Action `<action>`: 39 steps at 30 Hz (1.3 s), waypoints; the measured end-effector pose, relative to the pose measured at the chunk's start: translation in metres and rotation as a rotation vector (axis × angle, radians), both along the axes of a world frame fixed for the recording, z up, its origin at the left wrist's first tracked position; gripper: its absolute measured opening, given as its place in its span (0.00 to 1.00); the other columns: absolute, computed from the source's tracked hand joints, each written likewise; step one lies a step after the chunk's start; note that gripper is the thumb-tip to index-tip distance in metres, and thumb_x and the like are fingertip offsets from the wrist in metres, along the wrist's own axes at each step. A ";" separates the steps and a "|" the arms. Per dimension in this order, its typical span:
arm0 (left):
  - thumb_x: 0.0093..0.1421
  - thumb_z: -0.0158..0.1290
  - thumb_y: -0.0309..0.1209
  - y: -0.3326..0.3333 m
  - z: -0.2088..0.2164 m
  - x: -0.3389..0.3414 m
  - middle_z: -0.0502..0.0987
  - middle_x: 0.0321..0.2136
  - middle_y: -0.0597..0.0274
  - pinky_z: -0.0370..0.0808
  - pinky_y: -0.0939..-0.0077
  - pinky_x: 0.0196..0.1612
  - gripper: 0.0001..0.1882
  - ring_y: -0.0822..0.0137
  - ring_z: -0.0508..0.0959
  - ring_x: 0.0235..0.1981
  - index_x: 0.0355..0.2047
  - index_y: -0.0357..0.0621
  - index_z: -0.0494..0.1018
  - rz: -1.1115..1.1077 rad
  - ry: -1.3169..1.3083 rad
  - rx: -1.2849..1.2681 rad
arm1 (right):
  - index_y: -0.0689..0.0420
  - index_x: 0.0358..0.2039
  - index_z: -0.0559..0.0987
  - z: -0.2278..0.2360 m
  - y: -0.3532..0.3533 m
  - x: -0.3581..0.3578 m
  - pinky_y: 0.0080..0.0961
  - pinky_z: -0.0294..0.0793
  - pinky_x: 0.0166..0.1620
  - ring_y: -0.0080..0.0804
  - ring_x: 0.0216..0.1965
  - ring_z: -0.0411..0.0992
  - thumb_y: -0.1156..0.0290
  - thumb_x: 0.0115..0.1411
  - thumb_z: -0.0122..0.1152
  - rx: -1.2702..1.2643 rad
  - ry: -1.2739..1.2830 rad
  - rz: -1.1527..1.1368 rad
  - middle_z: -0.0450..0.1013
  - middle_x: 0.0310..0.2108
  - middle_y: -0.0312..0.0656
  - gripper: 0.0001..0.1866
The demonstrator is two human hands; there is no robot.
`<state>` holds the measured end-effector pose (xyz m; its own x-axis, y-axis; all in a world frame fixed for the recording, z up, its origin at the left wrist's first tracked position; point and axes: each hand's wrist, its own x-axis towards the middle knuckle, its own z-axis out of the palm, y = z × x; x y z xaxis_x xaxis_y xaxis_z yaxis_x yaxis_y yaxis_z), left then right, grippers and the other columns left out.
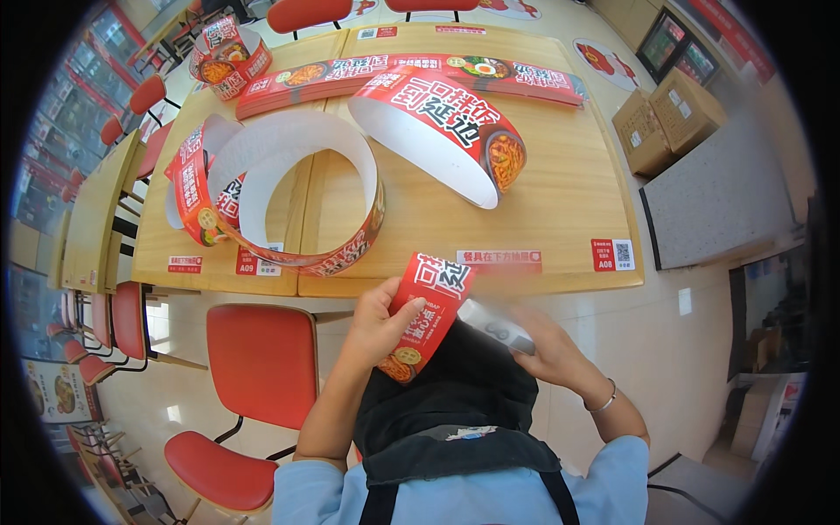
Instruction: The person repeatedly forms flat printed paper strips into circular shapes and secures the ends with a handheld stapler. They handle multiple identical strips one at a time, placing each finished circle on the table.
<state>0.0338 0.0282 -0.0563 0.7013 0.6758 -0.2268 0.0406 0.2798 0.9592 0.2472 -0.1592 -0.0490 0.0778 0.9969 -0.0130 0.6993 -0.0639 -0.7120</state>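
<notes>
My left hand (372, 328) is closed on a red printed paper sleeve (429, 328), thumb on its face, held over my lap just off the table's near edge. My right hand (556, 352) is wrapped round a small grey-and-white object (494, 326) with dark round marks. Motion smears it, so its kind is unclear; its far end is close to the sleeve's right edge. Beyond my hands, a large paper loop (374, 214), white inside, stands on the table at left with other curled sleeves (188, 188) beside it. An arched sleeve (446, 114) lies to its right.
Flat stacks of red sleeves (302, 87) cross the table's far side, with a printed paper bucket (230, 61) at the far left corner. The wooden table (569, 184) bears stickers. A red chair (258, 359) stands at near left, cardboard boxes (674, 118) at far right.
</notes>
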 end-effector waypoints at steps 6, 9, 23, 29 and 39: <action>0.59 0.54 0.24 -0.004 0.007 -0.003 0.81 0.30 0.62 0.74 0.81 0.35 0.09 0.79 0.77 0.30 0.41 0.35 0.74 -0.004 0.098 0.223 | 0.67 0.56 0.63 0.001 0.000 -0.002 0.40 0.66 0.55 0.55 0.53 0.66 0.80 0.43 0.63 0.026 -0.104 0.023 0.67 0.50 0.56 0.37; 0.58 0.55 0.24 -0.004 0.008 -0.004 0.81 0.28 0.58 0.74 0.78 0.34 0.09 0.75 0.78 0.28 0.40 0.36 0.74 -0.003 0.122 0.313 | 0.67 0.56 0.64 0.000 -0.001 -0.003 0.41 0.65 0.55 0.54 0.52 0.66 0.80 0.41 0.64 0.057 -0.139 0.034 0.67 0.50 0.56 0.38; 0.57 0.57 0.28 -0.008 -0.001 -0.007 0.79 0.28 0.46 0.74 0.68 0.33 0.12 0.52 0.80 0.29 0.41 0.39 0.74 -0.061 0.194 0.503 | 0.67 0.56 0.64 -0.003 0.002 -0.013 0.42 0.64 0.56 0.53 0.51 0.67 0.79 0.42 0.64 0.083 -0.107 0.043 0.69 0.48 0.55 0.38; 0.59 0.55 0.25 -0.008 0.008 -0.009 0.80 0.31 0.62 0.75 0.81 0.36 0.11 0.78 0.77 0.32 0.42 0.33 0.74 -0.074 0.172 0.279 | 0.65 0.57 0.63 -0.004 0.003 -0.018 0.46 0.64 0.56 0.51 0.51 0.67 0.77 0.43 0.66 0.090 -0.164 0.031 0.69 0.49 0.53 0.39; 0.59 0.56 0.24 -0.012 0.006 -0.008 0.80 0.32 0.64 0.74 0.81 0.37 0.10 0.79 0.76 0.33 0.41 0.34 0.75 -0.102 0.166 0.285 | 0.64 0.58 0.62 -0.016 0.006 -0.024 0.46 0.64 0.55 0.51 0.50 0.67 0.76 0.44 0.66 0.110 -0.125 0.046 0.68 0.48 0.52 0.39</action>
<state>0.0257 0.0166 -0.0507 0.7380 0.6564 -0.1563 0.2171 -0.0116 0.9761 0.2233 -0.1534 -0.0650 0.0265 0.9943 0.1030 0.7834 0.0434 -0.6200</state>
